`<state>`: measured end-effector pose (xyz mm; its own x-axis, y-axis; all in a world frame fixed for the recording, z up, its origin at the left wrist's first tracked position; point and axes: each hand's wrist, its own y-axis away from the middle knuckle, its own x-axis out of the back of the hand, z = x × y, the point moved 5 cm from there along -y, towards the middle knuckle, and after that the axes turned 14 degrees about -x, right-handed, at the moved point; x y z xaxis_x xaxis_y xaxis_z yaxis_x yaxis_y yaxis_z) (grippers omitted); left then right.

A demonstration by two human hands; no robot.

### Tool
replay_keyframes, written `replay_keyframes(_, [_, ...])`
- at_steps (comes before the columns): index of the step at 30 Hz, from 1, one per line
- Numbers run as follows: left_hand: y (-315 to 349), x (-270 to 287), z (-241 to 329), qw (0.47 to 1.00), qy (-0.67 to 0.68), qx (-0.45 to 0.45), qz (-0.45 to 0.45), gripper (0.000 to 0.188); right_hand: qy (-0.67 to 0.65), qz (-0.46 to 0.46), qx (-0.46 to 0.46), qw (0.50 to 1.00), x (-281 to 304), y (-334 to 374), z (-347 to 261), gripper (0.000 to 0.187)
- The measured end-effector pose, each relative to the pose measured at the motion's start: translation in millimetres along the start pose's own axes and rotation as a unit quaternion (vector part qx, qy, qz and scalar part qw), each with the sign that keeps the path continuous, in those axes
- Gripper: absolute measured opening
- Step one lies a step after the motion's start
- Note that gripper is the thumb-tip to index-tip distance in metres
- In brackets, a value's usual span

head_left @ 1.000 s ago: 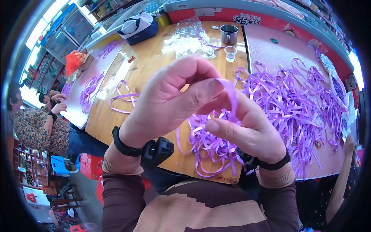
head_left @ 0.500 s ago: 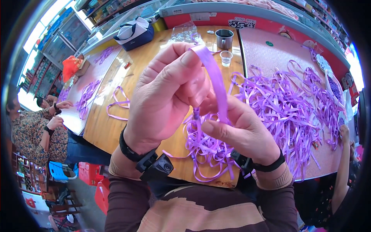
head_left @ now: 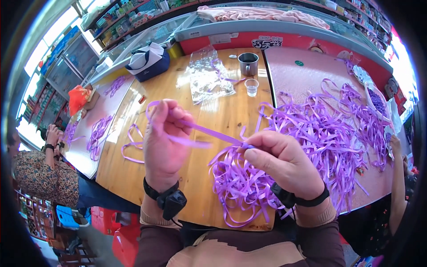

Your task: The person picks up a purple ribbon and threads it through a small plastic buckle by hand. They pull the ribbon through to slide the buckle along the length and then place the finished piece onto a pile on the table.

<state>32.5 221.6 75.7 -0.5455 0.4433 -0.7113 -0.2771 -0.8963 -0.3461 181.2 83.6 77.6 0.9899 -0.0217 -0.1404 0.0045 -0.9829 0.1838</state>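
A purple ribbon (head_left: 218, 135) is stretched between my two hands above the table. My left hand (head_left: 165, 144) is closed on it, thumb against the fingers, with a loop and a loose, blurred tail hanging at the fingers. Thumb and forefinger of my right hand (head_left: 287, 162) pinch the ribbon's other end, at a small purple piece partly hidden by the fingertips. Below my right hand lies a tangled heap of purple ribbons (head_left: 242, 187) along the near edge of the wooden table (head_left: 178, 91).
A larger ribbon pile (head_left: 324, 133) covers much of the pink table at right. Farther back are a clear plastic bag (head_left: 207, 80), a metal mug (head_left: 248, 65), a small clear cup (head_left: 251, 88) and a blue-white bag (head_left: 151, 62). Other people sit at left and right.
My hands have moved apart; earlier they were close together with the ribbon looped between them. The ribbon is now drawn out straight. My left hand has moved lower and turned.
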Motion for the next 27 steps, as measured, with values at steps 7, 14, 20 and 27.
replay_keyframes(7, [-17.2, 22.5, -0.8, 0.999, 0.028, -0.007, -0.018, 0.017, 0.087, 0.296, 0.105, 0.945, 67.3, 16.1, -21.5, 0.012])
replay_keyframes(14, [-4.2, -11.9, -51.2, 0.984, -0.128, 0.079, -0.091, 0.017, 0.544, 0.529, 0.2, 0.62, 65.3, 22.2, -43.9, 0.031])
replay_keyframes(20, [-7.9, -65.8, -93.1, 0.922, -0.224, 0.126, -0.288, 0.017, 0.148, 0.186, 0.162, 0.958, 40.3, -9.5, -9.4, 0.032])
replay_keyframes(27, [-56.1, -77.1, -133.5, 0.869, -0.299, 0.1, -0.381, 0.021, 0.249, 0.38, 0.21, 0.866, 87.8, -9.8, -10.4, 0.012])
